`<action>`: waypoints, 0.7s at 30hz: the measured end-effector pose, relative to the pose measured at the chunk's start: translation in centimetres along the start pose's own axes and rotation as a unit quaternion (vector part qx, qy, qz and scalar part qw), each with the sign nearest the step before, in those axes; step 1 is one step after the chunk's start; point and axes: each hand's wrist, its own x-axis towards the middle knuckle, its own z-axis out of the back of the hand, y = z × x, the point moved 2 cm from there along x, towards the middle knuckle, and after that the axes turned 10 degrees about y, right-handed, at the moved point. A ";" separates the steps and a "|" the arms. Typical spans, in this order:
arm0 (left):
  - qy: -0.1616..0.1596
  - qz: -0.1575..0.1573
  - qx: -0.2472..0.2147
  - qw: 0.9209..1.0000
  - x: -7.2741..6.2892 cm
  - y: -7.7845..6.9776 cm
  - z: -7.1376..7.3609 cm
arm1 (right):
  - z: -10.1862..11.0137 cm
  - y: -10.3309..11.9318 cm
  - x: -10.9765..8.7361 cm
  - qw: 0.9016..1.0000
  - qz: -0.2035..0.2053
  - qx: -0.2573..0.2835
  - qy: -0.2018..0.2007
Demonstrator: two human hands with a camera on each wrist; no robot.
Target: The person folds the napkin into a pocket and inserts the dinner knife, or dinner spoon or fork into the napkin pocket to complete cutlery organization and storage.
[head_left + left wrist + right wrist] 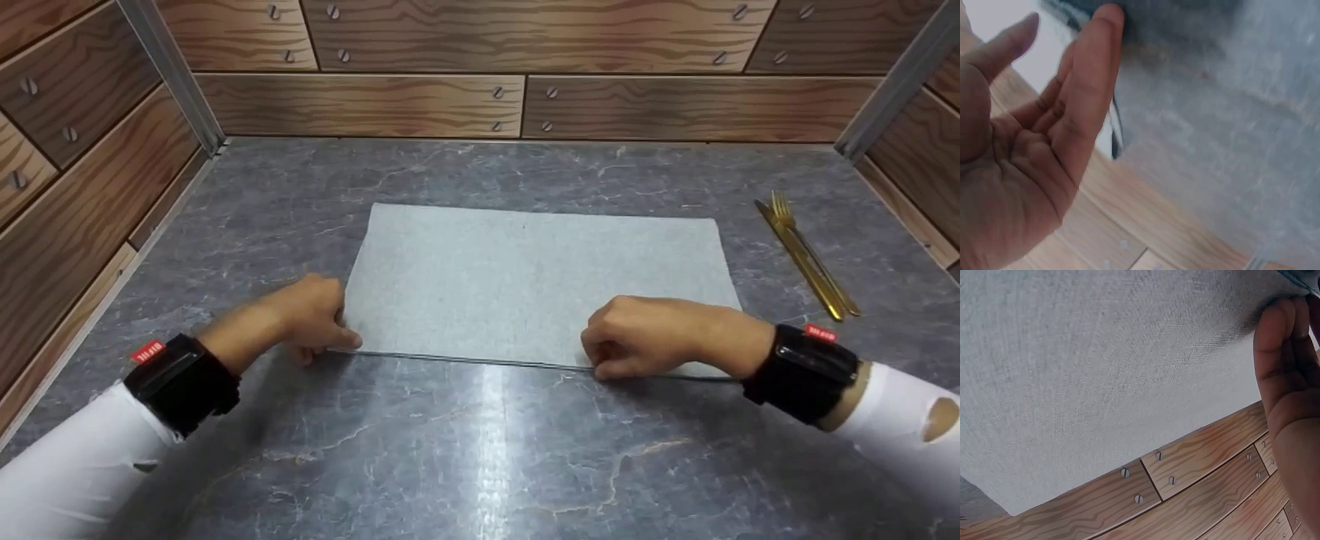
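Nearest me are two white sleeves point(75, 465) with holes in them, each ending at a black wristband point(182, 384) below the fingers. Under both hands spreads a grey, marble-patterned tabletop point(420, 457).

Between and beyond the fingers lies a pale grey, rectangular woven cloth point(525, 285), flat and almost without wrinkles. I'd judge the spreading done; dark doubled lines along its near edge suggest stacked layers, so perhaps it is folded already. What seems left is whatever the hands are about at that edge.

The right hand point(637, 337) has its fingers curled towards the thumb at the near edge, short of the corner, and looks to be pinching the fabric. The left hand point(313, 311) is at the near left corner, thumb tip on the cloth; up close its fingers are fairly straight, the thumb well apart, with no grip that I can see.

Well past the right fingers, apart from the cloth, lie a slim gold metal knife point(796, 260) and, against it, a gold metal fork point(814, 256), both untouched.

The right forearm covers part of the cloth's near right end. The right fingertips are tucked out of sight, and the left wrist's close view is blurred, so how firmly either hand bears on the fabric I can't tell.
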 end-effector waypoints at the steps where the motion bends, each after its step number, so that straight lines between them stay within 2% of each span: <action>1: 0.004 0.009 -0.011 1.000 0.0 -0.2 -0.1 | 0.1 -0.1 -0.2 1.000 0.001 -0.004 -0.010; 3: 0.010 0.041 -0.042 0.998 0.6 0.0 -0.5 | 0.3 -0.3 -0.6 0.999 0.004 -0.014 -0.034; 5: 0.012 0.053 -0.061 0.997 0.5 -0.1 -0.6 | 0.6 -0.6 -1.0 0.998 0.006 -0.027 -0.057; 7: 0.011 0.051 -0.076 0.996 0.3 -0.2 -0.7 | 0.8 -0.8 -1.4 0.997 0.003 -0.037 -0.068; 12: 0.010 0.060 -0.092 0.994 0.1 0.2 -0.8 | 0.6 -1.1 -2.0 0.996 -0.022 -0.050 -0.066; 14: 0.007 0.073 -0.094 0.993 0.0 0.5 -0.9 | 0.5 -1.2 -2.0 0.996 -0.032 -0.053 -0.063; 17: 0.009 0.058 -0.080 0.995 -0.7 0.6 -1.0 | 0.4 -1.1 -1.8 0.996 -0.044 -0.054 -0.058; 21: 0.013 0.055 -0.084 0.995 -1.3 0.7 -1.2 | 0.3 -1.0 -1.8 0.996 -0.059 -0.052 -0.047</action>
